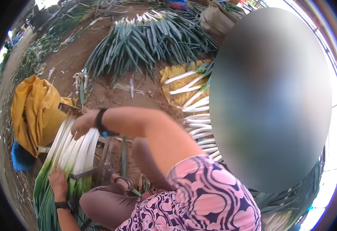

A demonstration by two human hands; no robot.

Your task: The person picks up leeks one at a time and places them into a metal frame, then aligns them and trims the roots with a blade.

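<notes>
A bundle of leeks (84, 152) lies in a metal frame (84, 173) at the lower left, white stalks toward the far end and green leaves toward me. My right hand (84, 124) reaches across, a black band at its wrist. Its fingers are bent down and closed over the white stalks near the root end, slightly blurred. My left hand (58, 181), with a dark watch, rests on the leeks where white turns to green. Its fingers are stretched out over the stalks. A flat brown plate (70, 109) stands at the root end.
A yellow sheet (35, 111) is heaped left of the frame, over something blue (21, 157). A large leek pile (149, 42) lies ahead on bare soil. More white-stemmed leeks (199, 125) lie on a yellow cloth (172, 77) beside a blurred-out area at right.
</notes>
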